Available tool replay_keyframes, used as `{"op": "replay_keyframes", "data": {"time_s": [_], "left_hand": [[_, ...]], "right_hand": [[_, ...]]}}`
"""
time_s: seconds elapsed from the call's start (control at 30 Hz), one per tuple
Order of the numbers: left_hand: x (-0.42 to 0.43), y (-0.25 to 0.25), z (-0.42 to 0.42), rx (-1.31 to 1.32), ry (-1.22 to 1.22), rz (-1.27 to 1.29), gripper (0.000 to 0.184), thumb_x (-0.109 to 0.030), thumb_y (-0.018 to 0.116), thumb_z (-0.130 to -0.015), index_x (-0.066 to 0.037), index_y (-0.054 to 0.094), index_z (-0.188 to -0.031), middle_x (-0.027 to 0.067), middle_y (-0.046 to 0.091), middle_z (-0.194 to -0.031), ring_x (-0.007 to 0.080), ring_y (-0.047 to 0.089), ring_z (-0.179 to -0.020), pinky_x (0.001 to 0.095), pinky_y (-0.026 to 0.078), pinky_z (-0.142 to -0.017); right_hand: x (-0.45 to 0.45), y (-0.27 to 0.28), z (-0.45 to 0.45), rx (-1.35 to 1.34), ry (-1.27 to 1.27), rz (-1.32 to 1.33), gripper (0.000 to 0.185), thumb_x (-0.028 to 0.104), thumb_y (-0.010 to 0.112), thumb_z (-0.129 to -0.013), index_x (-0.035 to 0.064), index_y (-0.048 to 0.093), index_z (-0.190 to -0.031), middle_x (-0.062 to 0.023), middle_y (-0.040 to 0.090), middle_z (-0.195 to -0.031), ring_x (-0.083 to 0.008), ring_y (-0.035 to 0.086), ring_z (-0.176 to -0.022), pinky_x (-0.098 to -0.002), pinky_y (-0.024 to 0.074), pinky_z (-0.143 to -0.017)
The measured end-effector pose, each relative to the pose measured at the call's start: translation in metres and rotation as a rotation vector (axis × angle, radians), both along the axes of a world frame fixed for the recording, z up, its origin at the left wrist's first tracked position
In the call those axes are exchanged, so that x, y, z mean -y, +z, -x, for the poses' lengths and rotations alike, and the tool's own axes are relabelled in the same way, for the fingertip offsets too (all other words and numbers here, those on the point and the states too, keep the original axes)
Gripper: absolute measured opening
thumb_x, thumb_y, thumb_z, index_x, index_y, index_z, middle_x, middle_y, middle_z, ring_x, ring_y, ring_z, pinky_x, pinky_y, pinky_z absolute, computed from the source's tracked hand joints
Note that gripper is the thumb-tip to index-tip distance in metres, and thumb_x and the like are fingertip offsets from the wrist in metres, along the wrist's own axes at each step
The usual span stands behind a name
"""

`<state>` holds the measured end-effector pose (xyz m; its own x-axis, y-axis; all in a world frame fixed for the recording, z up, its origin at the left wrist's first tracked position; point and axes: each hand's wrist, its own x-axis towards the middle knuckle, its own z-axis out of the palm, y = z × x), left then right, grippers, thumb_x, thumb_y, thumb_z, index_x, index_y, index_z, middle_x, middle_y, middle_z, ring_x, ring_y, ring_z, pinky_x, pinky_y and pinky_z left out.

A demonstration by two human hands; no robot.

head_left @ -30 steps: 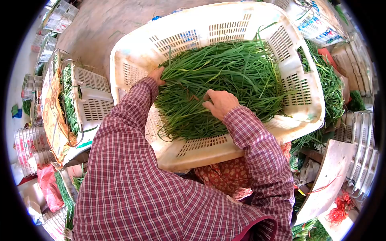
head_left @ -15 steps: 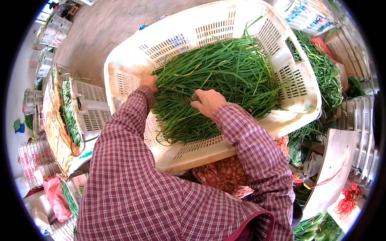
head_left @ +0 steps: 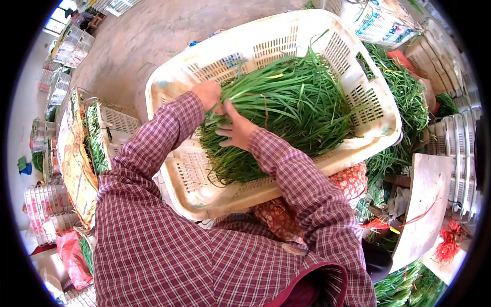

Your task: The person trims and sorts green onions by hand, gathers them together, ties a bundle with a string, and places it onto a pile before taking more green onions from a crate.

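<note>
A big white plastic basket (head_left: pixel 376 130) with slotted sides stands before me, tilted, holding a heap of garlic chives (head_left: pixel 302 120). At the basket's left end my left hand (head_left: pixel 207 95) is closed round the gathered ends of a bunch of chives (head_left: pixel 255 92), whose leaves fan out to the right over the heap. My right hand (head_left: pixel 238 132) is just below, fingers spread, its thumb up against the bunch close to my left hand. Part of the left hand's grip is hidden by the back of the hand.
More loose chives (head_left: pixel 404 97) lie right of the basket, by a wooden board (head_left: pixel 422 204) and red ties (head_left: pixel 450 240). Stacked white crates (head_left: pixel 460 163) stand at far right. A filled crate (head_left: pixel 117 123) is on the left. Someone sits far back at upper left (head_left: pixel 79 19).
My left hand has lifted the ends of a bunch and moved slightly right. My right hand has moved left beside it and spread its fingers. The basket appears shifted a little in view.
</note>
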<state>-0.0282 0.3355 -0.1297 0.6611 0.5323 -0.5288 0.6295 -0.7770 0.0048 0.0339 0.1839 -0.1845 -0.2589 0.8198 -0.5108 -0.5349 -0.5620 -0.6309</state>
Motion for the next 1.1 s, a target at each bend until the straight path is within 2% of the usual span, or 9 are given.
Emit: {"op": "replay_keyframes", "data": {"time_s": [0.2,0.33,0.47,0.5,0.53,0.63,0.77,0.87,1.1], "left_hand": [[0.039,0.004,-0.003,0.112,-0.041,0.100,0.048,-0.037,0.082,-0.057,0.004,0.068,-0.079,0.0205,0.067,-0.076,0.0327,0.067,-0.071,0.0426,0.055,-0.069],[0.058,-0.004,-0.008,0.246,0.003,0.253,0.046,-0.036,0.077,-0.057,0.004,0.067,-0.076,0.0212,0.067,-0.074,0.0336,0.067,-0.069,0.0431,0.054,-0.067],[0.068,0.003,-0.011,0.182,0.004,0.425,0.059,-0.038,0.073,-0.063,0.007,0.061,-0.099,0.0216,0.067,-0.087,0.0325,0.066,-0.077,0.0397,0.053,-0.069],[0.067,0.010,-0.013,0.155,-0.087,0.420,0.081,-0.043,0.075,-0.065,0.011,0.050,-0.121,0.0291,0.060,-0.115,0.0364,0.061,-0.103,0.0424,0.051,-0.087],[0.066,0.015,-0.009,0.158,-0.080,0.419,0.081,-0.043,0.075,-0.065,0.011,0.050,-0.121,0.0291,0.060,-0.115,0.0364,0.061,-0.103,0.0424,0.051,-0.087],[0.060,0.041,0.005,0.357,0.028,0.668,0.102,-0.056,0.076,-0.070,0.005,0.035,-0.141,0.0309,0.039,-0.141,0.0413,0.041,-0.130,0.0530,0.033,-0.109],[0.040,0.044,0.030,0.789,0.391,0.785,0.061,-0.044,0.070,-0.082,-0.001,0.057,-0.124,0.0237,0.057,-0.125,0.0302,0.055,-0.117,0.0492,0.044,-0.101],[0.001,-0.004,0.055,0.765,0.787,0.732,0.062,-0.042,0.068,-0.084,0.001,0.055,-0.127,0.0229,0.059,-0.123,0.0300,0.056,-0.115,0.0447,0.044,-0.101],[-0.029,-0.086,0.060,0.499,0.424,0.149,0.074,-0.042,0.066,-0.084,0.007,0.045,-0.135,0.0260,0.053,-0.131,0.0335,0.052,-0.122,0.0385,0.040,-0.105]], "right_hand": [[0.006,0.006,0.008,-0.305,-0.417,0.187,0.119,0.084,0.049,-0.071,0.0088,0.006,-0.152,-0.0240,0.004,-0.155,-0.0384,0.014,-0.143,-0.0654,0.0154,-0.112],[0.006,-0.008,0.006,-0.351,-0.570,0.082,0.116,0.083,0.054,-0.071,0.0067,0.017,-0.150,-0.0231,0.023,-0.152,-0.0341,0.028,-0.139,-0.0616,0.0189,-0.112],[0.019,0.029,-0.004,-0.261,-0.824,0.334,0.078,0.060,0.063,-0.081,0.0078,0.045,-0.136,-0.0174,0.053,-0.132,-0.0317,0.051,-0.121,-0.0562,0.0375,-0.104],[0.014,0.011,-0.008,-0.357,-0.893,0.286,0.053,0.047,0.061,-0.085,0.0069,0.057,-0.120,-0.0138,0.064,-0.111,-0.0285,0.064,-0.094,-0.0482,0.0530,-0.087],[0.014,0.003,-0.010,-0.388,-0.861,0.180,0.068,0.054,0.065,-0.080,0.0052,0.053,-0.125,-0.0134,0.063,-0.114,-0.0271,0.062,-0.102,-0.0432,0.0505,-0.091],[0.012,-0.005,-0.016,-0.487,-0.915,0.151,0.044,0.045,0.062,-0.087,0.0067,0.059,-0.108,-0.0051,0.067,-0.093,-0.0191,0.066,-0.078,-0.0312,0.0559,-0.063],[0.010,-0.014,-0.017,-0.506,-0.918,0.123,0.028,0.035,0.057,-0.094,0.0081,0.057,-0.102,-0.0048,0.064,-0.087,-0.0197,0.063,-0.073,-0.0332,0.0541,-0.057],[0.010,-0.006,-0.017,-0.520,-0.950,0.213,0.023,0.030,0.057,-0.094,0.0078,0.056,-0.100,-0.0048,0.062,-0.086,-0.0205,0.061,-0.073,-0.0344,0.0532,-0.056],[0.015,-0.008,-0.019,-0.533,-0.923,0.184,0.024,0.029,0.061,-0.092,0.0070,0.056,-0.099,-0.0052,0.062,-0.088,-0.0209,0.062,-0.074,-0.0346,0.0530,-0.055]]}}
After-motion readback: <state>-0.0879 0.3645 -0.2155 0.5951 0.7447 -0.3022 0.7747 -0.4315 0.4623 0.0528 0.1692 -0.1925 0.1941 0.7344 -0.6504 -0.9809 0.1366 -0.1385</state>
